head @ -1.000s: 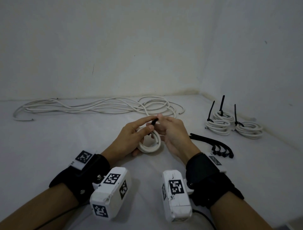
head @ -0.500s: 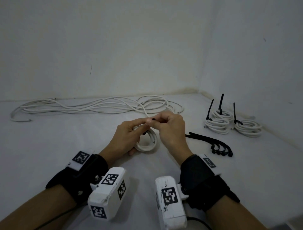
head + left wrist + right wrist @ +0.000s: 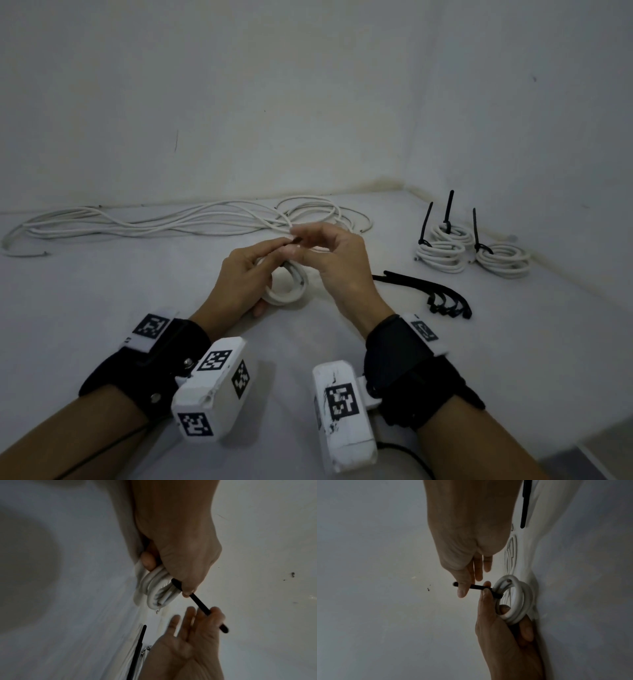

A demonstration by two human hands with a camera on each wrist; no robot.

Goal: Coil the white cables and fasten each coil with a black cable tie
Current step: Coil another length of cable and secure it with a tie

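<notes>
A small white cable coil (image 3: 287, 287) (image 3: 154, 591) (image 3: 515, 601) is held upright over the white floor by my left hand (image 3: 246, 274) (image 3: 498, 618), thumb and fingers curled round its lower side. A black cable tie (image 3: 294, 242) (image 3: 200, 604) (image 3: 481, 587) wraps the coil's top. My right hand (image 3: 337, 263) (image 3: 197, 627) (image 3: 465, 580) pinches the tie's free tail between thumb and forefinger, its other fingers spread. My left forefinger and thumb sit at the tie where it meets the coil.
Long loose white cables (image 3: 178, 224) lie along the back wall. Three tied coils (image 3: 469, 250) with black tails sticking up sit at the right wall. Several spare black ties (image 3: 428, 291) lie right of my hands.
The right hand has drawn the tie's tail up and out from the coil, so more black strap shows between the hands. The left hand keeps hold of the coil.
</notes>
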